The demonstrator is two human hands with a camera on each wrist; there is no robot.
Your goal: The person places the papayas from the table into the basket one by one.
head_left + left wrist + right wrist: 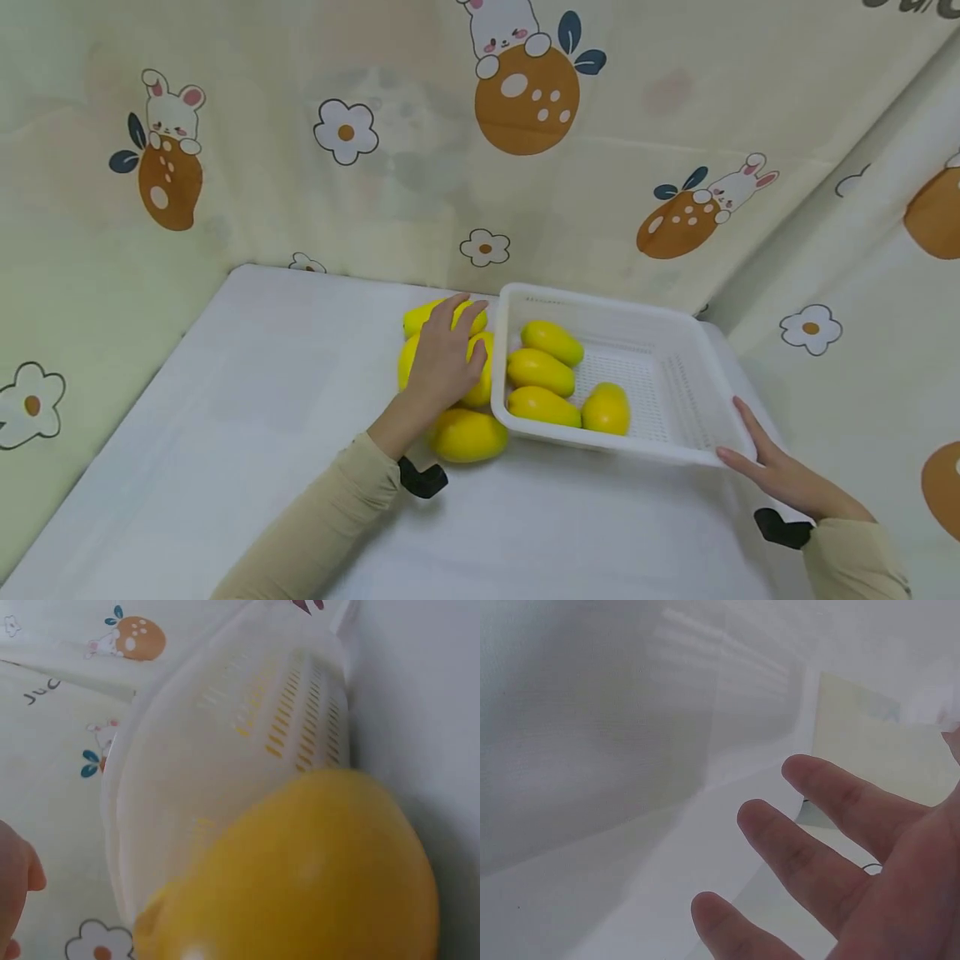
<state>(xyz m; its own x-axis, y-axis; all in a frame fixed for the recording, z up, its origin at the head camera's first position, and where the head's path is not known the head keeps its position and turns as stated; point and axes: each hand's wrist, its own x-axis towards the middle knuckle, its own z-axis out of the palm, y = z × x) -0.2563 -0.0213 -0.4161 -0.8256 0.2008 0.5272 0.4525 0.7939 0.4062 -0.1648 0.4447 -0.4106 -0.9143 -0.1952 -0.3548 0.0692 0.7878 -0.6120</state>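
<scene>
My left hand point(444, 358) hovers over a pile of several yellow mangoes point(468, 436) lying left of a white plastic basket point(607, 304). Its fingers are spread and loosely bent, holding nothing, and they partly hide the mangoes beneath. One large mango point(300, 877) fills the lower part of the left wrist view, with fingertips point(13, 889) off at the left edge. Inside the basket, several more mangoes point(542, 372) lie toward its left side. At the basket's front right corner, my right hand point(787, 479) rests with thumb and fingers extended; straight fingers point(802, 862) show in the right wrist view.
A white-covered table point(225, 433) bears the basket and the loose mangoes. Behind it hangs a pale curtain point(405, 192) printed with rabbits, fruit and flowers, and it continues along the right side. Black straps point(423, 479) sit at both wrists.
</scene>
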